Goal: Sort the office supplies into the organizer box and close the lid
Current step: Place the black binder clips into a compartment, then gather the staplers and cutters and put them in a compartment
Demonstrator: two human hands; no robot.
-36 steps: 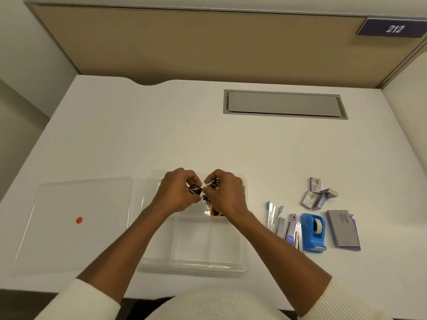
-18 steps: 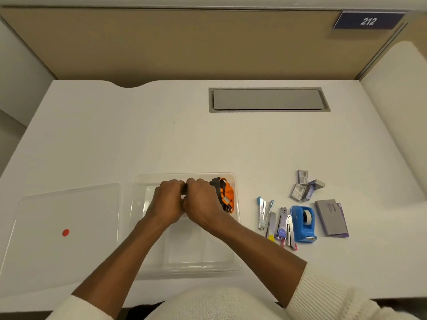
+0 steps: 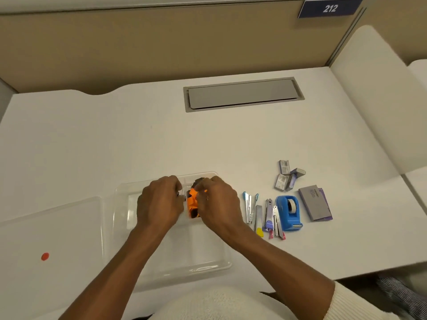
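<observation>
The clear organizer box (image 3: 184, 250) lies open on the white desk in front of me. Orange and black binder clips (image 3: 193, 203) sit in its far compartment, between my hands. My left hand (image 3: 159, 202) pinches the silver wire handles of a clip at the pile's left side. My right hand (image 3: 217, 202) curls over the pile's right side, fingertips on a black clip at the top. The clear lid (image 3: 50, 229) with a red dot (image 3: 45, 256) lies flat to the left of the box. The near compartments show nothing inside.
Right of the box lie staplers and staple removers (image 3: 254, 210), a blue tape dispenser (image 3: 288, 210), small grey staple boxes (image 3: 287, 179) and a grey flat box (image 3: 314, 202). A grey cable hatch (image 3: 242, 93) sits at the desk's back. A white panel (image 3: 374, 100) borders the right.
My hands have come down from above the box into its far compartment. They were pressed together half a second ago and now sit apart with the orange clips between them.
</observation>
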